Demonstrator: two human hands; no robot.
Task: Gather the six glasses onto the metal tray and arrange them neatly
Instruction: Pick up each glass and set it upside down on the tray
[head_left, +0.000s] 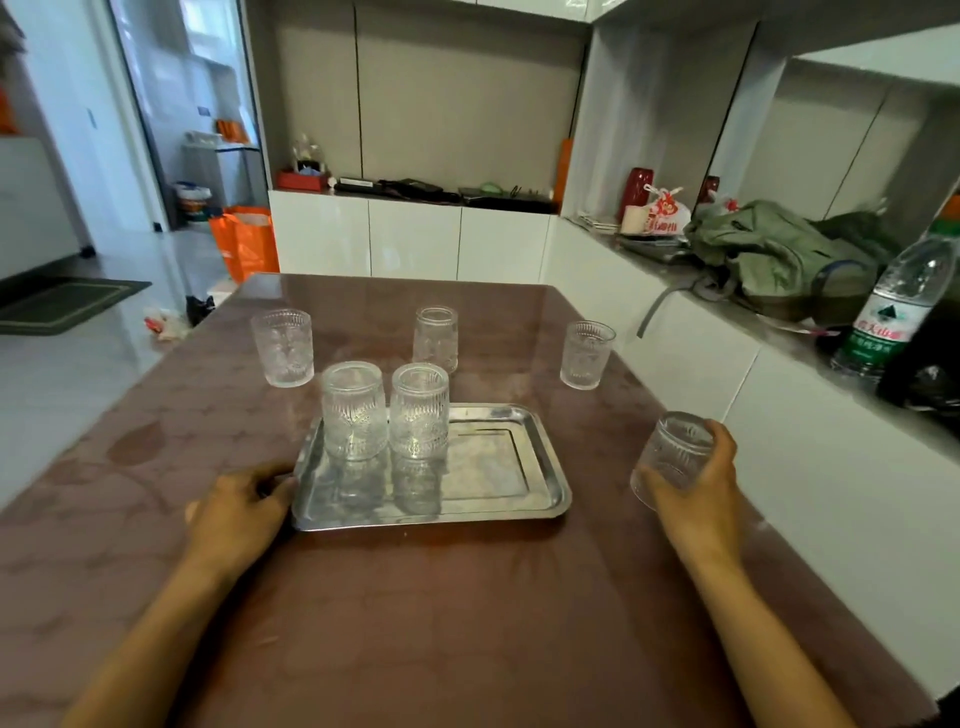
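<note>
A: Head view, tray status?
B: Tray (524, 488) near centre of table (467, 623). Two glasses (355, 410) upright on its far-left part.
A: The rest?
B: Three loose glasses (283, 347) farther back on the table.
A: Hands?
B: Left hand (240, 509) curled at tray's left edge. Right hand (698, 483) wrapped round a tilted glass (670, 457), right of tray.

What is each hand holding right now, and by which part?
The right hand grips a tilted glass around its side wall, right of the metal tray. The left hand holds the tray's near-left edge.
</note>
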